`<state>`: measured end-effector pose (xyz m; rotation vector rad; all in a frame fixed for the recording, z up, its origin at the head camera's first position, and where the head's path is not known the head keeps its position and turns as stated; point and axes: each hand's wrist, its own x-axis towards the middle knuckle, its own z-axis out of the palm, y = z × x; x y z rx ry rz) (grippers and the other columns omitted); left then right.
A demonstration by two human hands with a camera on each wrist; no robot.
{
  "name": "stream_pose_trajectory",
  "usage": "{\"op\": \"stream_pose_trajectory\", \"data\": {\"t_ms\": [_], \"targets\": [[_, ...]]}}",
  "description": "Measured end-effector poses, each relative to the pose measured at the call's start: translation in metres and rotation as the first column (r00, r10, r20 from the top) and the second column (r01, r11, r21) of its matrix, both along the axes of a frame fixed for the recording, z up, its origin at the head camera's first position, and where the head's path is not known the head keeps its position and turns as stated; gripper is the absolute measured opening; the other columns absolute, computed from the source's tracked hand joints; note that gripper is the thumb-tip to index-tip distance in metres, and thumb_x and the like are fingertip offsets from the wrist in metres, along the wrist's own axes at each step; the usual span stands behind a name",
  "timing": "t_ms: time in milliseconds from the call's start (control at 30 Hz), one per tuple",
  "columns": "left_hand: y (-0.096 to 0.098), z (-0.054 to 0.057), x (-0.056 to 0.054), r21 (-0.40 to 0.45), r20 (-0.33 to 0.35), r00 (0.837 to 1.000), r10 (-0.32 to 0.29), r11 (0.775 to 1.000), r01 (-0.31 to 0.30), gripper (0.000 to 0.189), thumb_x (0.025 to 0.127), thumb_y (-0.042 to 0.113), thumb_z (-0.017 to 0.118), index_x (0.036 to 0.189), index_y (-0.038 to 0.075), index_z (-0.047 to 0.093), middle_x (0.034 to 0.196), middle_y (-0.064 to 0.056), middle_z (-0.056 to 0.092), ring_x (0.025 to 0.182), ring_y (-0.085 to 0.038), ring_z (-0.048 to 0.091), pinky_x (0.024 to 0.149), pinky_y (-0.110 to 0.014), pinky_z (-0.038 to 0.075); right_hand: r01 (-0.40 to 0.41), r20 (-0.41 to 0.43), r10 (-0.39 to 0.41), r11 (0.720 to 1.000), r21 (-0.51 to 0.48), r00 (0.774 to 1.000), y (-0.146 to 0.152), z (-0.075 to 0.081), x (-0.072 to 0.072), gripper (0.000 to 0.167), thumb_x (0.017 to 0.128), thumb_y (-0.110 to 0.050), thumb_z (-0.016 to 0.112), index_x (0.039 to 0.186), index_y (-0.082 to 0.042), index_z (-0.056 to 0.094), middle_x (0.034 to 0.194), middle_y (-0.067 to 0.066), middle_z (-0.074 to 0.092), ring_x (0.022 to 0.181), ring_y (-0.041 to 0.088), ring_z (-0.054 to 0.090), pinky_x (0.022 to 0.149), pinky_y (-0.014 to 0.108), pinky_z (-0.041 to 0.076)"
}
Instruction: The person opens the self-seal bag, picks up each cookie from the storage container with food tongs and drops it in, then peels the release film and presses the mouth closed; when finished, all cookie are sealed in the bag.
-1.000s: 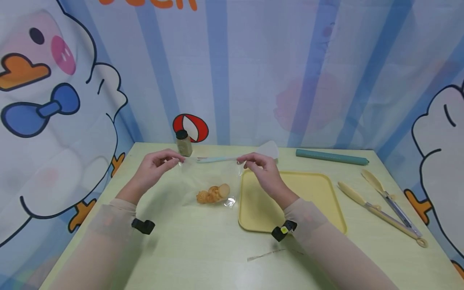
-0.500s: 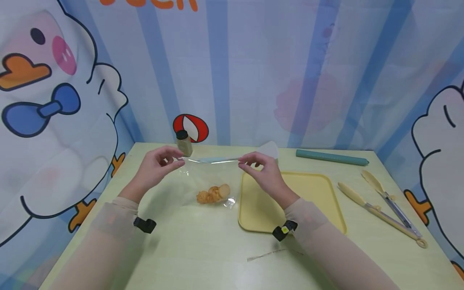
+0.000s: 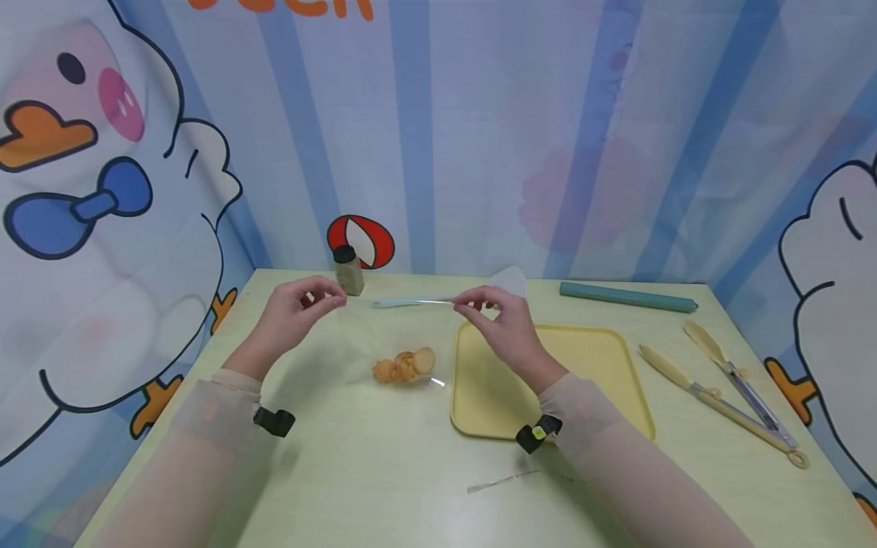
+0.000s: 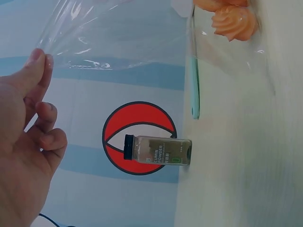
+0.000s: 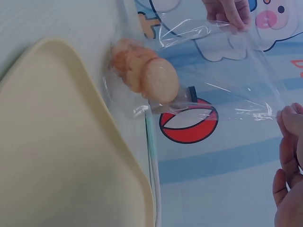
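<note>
A clear plastic bag [image 5: 208,90] with several golden, swirled cookies [image 3: 404,365] at its bottom is stretched between my two hands. My left hand [image 3: 291,316] pinches the left corner of its top edge between thumb and fingertips. Its other fingers are curled loosely in the left wrist view. My right hand [image 3: 503,331] pinches the opposite top corner in the same manner, above the left part of a yellow tray [image 3: 582,380]. The bag hangs upright, its cookies close to the table. I cannot tell whether its bottom touches the table.
Behind the bag stand a black-capped cumin powder jar [image 4: 161,150] and a pale blue-handled spatula [image 3: 404,302]. A teal cylinder [image 3: 626,297] lies at the back right. Cream-tipped tongs [image 3: 722,399] lie right of the tray. A thin strip [image 3: 503,481] lies in front.
Half a second ago the bag's mouth showed a slight gap; now its top edge looks drawn into a thinner, straighter line. Both hands keep nearly the same place and their pinch.
</note>
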<state>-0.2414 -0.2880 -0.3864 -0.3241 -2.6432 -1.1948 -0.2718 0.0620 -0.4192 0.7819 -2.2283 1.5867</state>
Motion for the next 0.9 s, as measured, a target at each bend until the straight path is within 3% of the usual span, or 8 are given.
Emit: {"op": "stream_pose_trajectory", "data": {"t_ms": [167, 333, 433, 567, 700, 800, 900], "targets": [[0.000, 0.000, 0.002, 0.013, 0.006, 1.000, 0.010, 1.000, -0.010, 0.021, 0.102, 0.037, 0.066, 0.110, 0.019, 0.070, 0.092, -0.007, 0.063, 0.077, -0.025, 0.053, 0.063, -0.029, 0.045, -0.003, -0.005, 0.003, 1.000, -0.024, 1.000, -0.004, -0.001, -0.001, 0.015, 0.096, -0.019, 0.076, 0.110, -0.014, 0.079, 0.104, 0.005, 0.076, 0.091, 0.016, 0.060, 0.086, 0.037, 0.048], [0.000, -0.003, 0.003, 0.064, 0.055, 0.998, -0.032, 0.998, 0.028, 0.025, 0.104, 0.038, 0.062, 0.114, 0.015, 0.066, 0.101, -0.008, 0.064, 0.083, -0.028, 0.054, 0.068, -0.030, 0.046, -0.065, 0.046, 0.063, 0.997, 0.043, 0.997, -0.011, -0.002, -0.004, 0.024, 0.097, -0.024, 0.075, 0.121, -0.019, 0.074, 0.113, 0.004, 0.072, 0.100, 0.020, 0.061, 0.095, 0.044, 0.047], [0.001, -0.005, 0.001, 0.086, 0.060, 0.997, -0.055, 0.995, 0.050, 0.025, 0.105, 0.036, 0.062, 0.114, 0.013, 0.066, 0.107, -0.008, 0.066, 0.087, -0.027, 0.053, 0.072, -0.030, 0.046, -0.076, 0.065, 0.071, 0.994, 0.084, 0.995, -0.014, -0.003, -0.005, 0.029, 0.093, -0.026, 0.080, 0.121, -0.022, 0.073, 0.113, 0.002, 0.071, 0.104, 0.026, 0.061, 0.096, 0.043, 0.046], [0.003, -0.008, -0.003, 0.109, 0.059, 0.994, -0.089, 0.991, 0.082, 0.021, 0.104, 0.031, 0.063, 0.114, 0.012, 0.065, 0.107, -0.010, 0.065, 0.087, -0.028, 0.052, 0.072, -0.030, 0.045, -0.073, 0.085, 0.062, 0.989, 0.131, 0.994, -0.020, -0.002, -0.007, 0.030, 0.089, -0.026, 0.084, 0.117, -0.024, 0.074, 0.114, -0.001, 0.072, 0.106, 0.024, 0.062, 0.098, 0.044, 0.046], [0.011, -0.011, -0.010, 0.070, 0.069, 0.988, -0.136, 0.989, 0.131, 0.025, 0.097, 0.030, 0.074, 0.117, 0.018, 0.064, 0.107, -0.006, 0.064, 0.089, -0.026, 0.050, 0.074, -0.032, 0.044, -0.060, 0.107, 0.042, 0.983, 0.171, 0.993, -0.026, 0.003, -0.007, 0.018, 0.091, -0.021, 0.081, 0.108, -0.020, 0.075, 0.107, -0.005, 0.075, 0.102, 0.015, 0.067, 0.097, 0.044, 0.048], [0.018, -0.016, -0.019, -0.001, 0.070, 0.984, -0.161, 0.987, 0.162, 0.034, 0.091, 0.031, 0.081, 0.120, 0.023, 0.066, 0.111, -0.001, 0.067, 0.094, -0.023, 0.051, 0.078, -0.035, 0.043, -0.053, 0.107, 0.034, 0.983, 0.175, 0.994, -0.029, 0.003, -0.009, 0.014, 0.092, -0.018, 0.080, 0.104, -0.014, 0.075, 0.101, -0.003, 0.077, 0.098, 0.016, 0.069, 0.096, 0.043, 0.048], [0.022, -0.018, -0.026, -0.035, 0.070, 0.983, -0.169, 0.985, 0.171, 0.029, 0.091, 0.029, 0.081, 0.117, 0.021, 0.071, 0.113, -0.001, 0.071, 0.099, -0.024, 0.054, 0.081, -0.038, 0.045, -0.061, 0.101, 0.044, 0.983, 0.171, 0.994, -0.030, 0.000, -0.011, 0.016, 0.091, -0.017, 0.080, 0.106, -0.013, 0.075, 0.101, -0.002, 0.077, 0.098, 0.018, 0.069, 0.098, 0.043, 0.048]]}}
